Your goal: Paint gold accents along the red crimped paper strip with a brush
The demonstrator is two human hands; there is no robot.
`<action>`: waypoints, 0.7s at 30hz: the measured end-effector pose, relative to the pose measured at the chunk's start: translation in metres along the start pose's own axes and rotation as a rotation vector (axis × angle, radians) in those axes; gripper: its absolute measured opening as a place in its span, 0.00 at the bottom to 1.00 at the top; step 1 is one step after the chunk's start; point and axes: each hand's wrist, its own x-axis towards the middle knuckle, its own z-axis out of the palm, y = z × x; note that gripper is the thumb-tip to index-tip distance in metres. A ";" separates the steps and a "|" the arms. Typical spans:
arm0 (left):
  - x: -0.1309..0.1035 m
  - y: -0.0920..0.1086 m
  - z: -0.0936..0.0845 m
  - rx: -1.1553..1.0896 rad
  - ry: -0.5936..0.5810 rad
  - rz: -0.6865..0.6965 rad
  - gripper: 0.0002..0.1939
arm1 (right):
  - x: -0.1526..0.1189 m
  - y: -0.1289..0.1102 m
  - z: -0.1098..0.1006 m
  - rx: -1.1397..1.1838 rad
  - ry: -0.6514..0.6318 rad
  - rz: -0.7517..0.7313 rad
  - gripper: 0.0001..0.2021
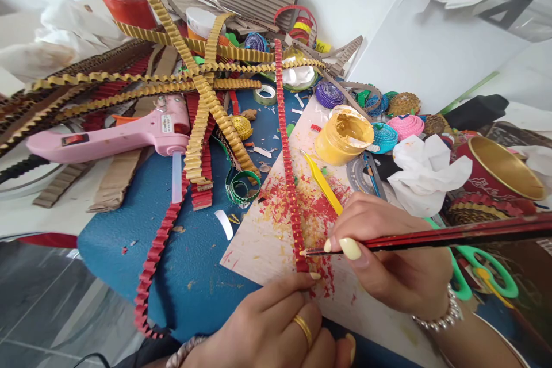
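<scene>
A narrow red corrugated cardboard strip [288, 167] with small yellow dots lies lengthwise over a paint-smeared pale sheet [254, 236]. My left hand [263, 319] pins its near end with the index fingertip, the other fingers curled under. In my right hand [388, 267] is a red-and-black pencil [422, 236], pinched between thumb and fingers. Its sharpened tip touches the strip just above my left fingertip. Beyond my right hand stands an open jar of yellow-ochre paint [340, 137]. Yellow tweezers [322, 183] lie between jar and strip.
A pink hot glue gun [116, 137] rests at left, near several gold corrugated strips [224, 121]. Another red strip [150, 276] hangs over the blue surface's edge. Coiled paper discs [405, 126], crumpled tissue [426, 175], a red tin [504, 169] and green-handled scissors [491, 270] crowd the right.
</scene>
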 end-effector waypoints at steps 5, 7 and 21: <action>-0.001 0.000 0.000 -0.002 -0.001 -0.003 0.24 | 0.000 0.001 0.000 -0.001 0.000 -0.007 0.07; -0.002 0.000 -0.002 -0.001 -0.011 -0.004 0.24 | 0.000 0.001 0.000 -0.001 0.001 -0.002 0.07; 0.001 0.000 0.001 -0.002 -0.011 -0.003 0.24 | -0.001 0.001 0.001 0.004 0.001 0.001 0.07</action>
